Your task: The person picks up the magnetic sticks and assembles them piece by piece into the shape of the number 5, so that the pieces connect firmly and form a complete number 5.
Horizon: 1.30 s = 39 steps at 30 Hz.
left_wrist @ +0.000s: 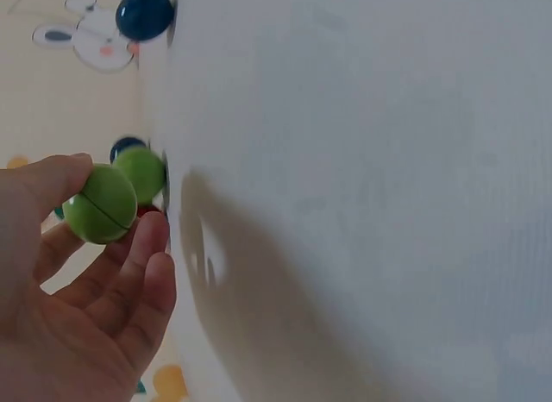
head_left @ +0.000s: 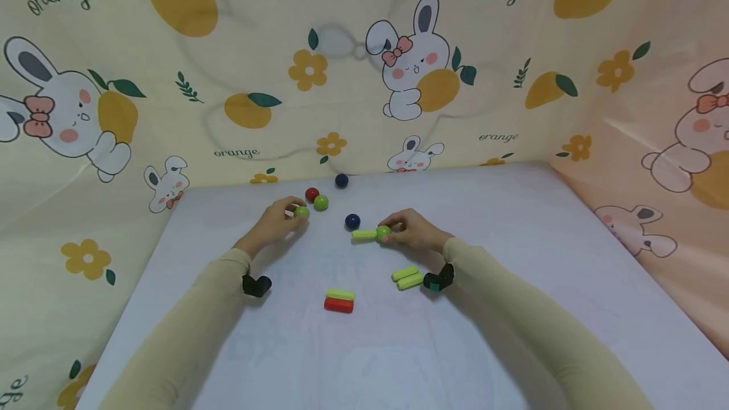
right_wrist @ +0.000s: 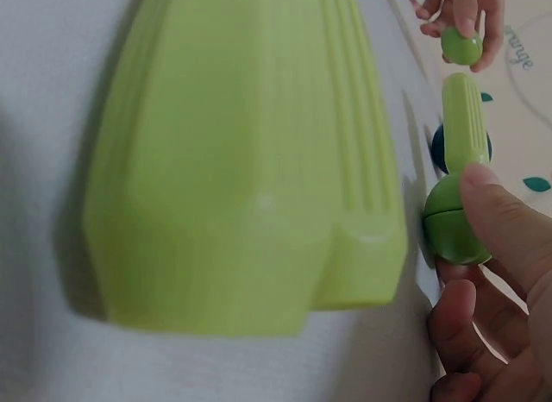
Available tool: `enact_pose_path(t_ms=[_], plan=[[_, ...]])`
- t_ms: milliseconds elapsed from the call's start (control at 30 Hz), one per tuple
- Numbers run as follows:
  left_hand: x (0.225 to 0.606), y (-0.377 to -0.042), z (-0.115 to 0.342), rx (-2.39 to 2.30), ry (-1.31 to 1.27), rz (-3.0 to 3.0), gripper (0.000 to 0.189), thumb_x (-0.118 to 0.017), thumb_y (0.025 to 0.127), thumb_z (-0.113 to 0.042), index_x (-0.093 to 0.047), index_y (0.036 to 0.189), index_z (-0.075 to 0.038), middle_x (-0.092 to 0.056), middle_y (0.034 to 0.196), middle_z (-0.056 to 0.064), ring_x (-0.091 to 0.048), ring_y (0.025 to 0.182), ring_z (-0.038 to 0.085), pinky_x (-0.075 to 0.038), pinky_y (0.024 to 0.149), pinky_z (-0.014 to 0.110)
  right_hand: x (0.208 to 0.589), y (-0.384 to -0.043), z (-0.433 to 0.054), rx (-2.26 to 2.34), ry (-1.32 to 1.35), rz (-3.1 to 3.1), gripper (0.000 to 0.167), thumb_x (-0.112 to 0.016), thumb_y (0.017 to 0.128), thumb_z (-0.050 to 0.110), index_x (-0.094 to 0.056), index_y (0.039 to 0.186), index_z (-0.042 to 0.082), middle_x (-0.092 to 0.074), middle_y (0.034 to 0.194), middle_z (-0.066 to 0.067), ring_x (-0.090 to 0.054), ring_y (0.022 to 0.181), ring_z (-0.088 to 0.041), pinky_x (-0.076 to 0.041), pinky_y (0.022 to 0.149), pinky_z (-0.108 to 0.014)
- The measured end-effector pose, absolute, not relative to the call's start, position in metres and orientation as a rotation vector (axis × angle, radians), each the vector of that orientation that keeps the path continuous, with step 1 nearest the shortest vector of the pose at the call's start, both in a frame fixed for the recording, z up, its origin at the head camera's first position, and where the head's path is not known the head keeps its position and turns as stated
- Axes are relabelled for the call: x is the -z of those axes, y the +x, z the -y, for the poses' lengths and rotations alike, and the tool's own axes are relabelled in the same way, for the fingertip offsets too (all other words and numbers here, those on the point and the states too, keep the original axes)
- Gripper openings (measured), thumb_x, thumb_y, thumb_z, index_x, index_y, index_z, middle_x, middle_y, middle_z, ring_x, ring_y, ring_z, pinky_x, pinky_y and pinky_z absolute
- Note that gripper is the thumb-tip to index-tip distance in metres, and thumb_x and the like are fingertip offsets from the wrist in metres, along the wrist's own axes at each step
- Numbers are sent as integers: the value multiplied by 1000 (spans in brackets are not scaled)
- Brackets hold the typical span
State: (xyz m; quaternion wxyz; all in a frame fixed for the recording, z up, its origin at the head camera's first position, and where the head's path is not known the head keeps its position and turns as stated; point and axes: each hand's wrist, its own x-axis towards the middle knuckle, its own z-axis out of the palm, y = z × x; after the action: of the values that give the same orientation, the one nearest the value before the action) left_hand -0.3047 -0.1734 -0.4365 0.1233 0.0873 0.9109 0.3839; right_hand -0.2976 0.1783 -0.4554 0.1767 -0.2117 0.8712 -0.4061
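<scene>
In the head view my left hand [head_left: 278, 223] pinches a green ball [head_left: 302, 212] between thumb and fingers; the left wrist view shows a seam line around this ball [left_wrist: 101, 204]. My right hand [head_left: 418, 230] grips another green ball [head_left: 384, 233], from which a ribbed yellow-green stick [head_left: 364, 235] points left toward the other hand. In the right wrist view the thumb lies over this ball [right_wrist: 455, 221] where the stick [right_wrist: 465, 122] meets it. A dark blue ball [head_left: 352, 221] sits just behind the stick. Close beyond the left hand are a red ball [head_left: 312, 194] and a third green ball [head_left: 321, 202].
Another dark blue ball [head_left: 342, 180] lies at the table's back edge. Two yellow-green sticks [head_left: 407, 278] lie side by side near the right wrist. Nearer the front, a yellow-green stick [head_left: 340, 294] touches a red stick [head_left: 338, 305]. A printed cloth [head_left: 353, 106] hangs behind the white table [head_left: 353, 359].
</scene>
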Motion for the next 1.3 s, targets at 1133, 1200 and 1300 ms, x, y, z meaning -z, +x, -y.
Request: enact_pose_path(t_ms=[1133, 1200, 1300], plan=[[446, -292, 108, -978, 557, -2561, 39, -73, 94, -23, -63, 128, -8, -67, 121, 9, -63, 104, 20, -55, 93, 34, 456, -303, -179, 1159, -574, -2418, 40, -74, 93, 20, -67, 128, 4, -67, 132, -15, -60, 114, -22, -48, 101, -39], [445, -291, 106, -977, 553, -2562, 39, -73, 93, -24, -63, 128, -9, -67, 122, 9, -62, 104, 19, -55, 93, 33, 456, -303, -179, 1166, -561, -2416, 39, -74, 93, 20, -67, 128, 4, -67, 132, -14, -60, 115, -23, -48, 103, -41], [443, -289, 103, -975, 562, -2565, 40, -74, 93, -23, -63, 128, -8, -66, 123, 10, -62, 103, 20, -56, 93, 33, 456, -302, -178, 1170, -549, -2415, 40, -74, 93, 20, -67, 129, 5, -67, 133, -14, -60, 118, -24, -47, 107, -45]])
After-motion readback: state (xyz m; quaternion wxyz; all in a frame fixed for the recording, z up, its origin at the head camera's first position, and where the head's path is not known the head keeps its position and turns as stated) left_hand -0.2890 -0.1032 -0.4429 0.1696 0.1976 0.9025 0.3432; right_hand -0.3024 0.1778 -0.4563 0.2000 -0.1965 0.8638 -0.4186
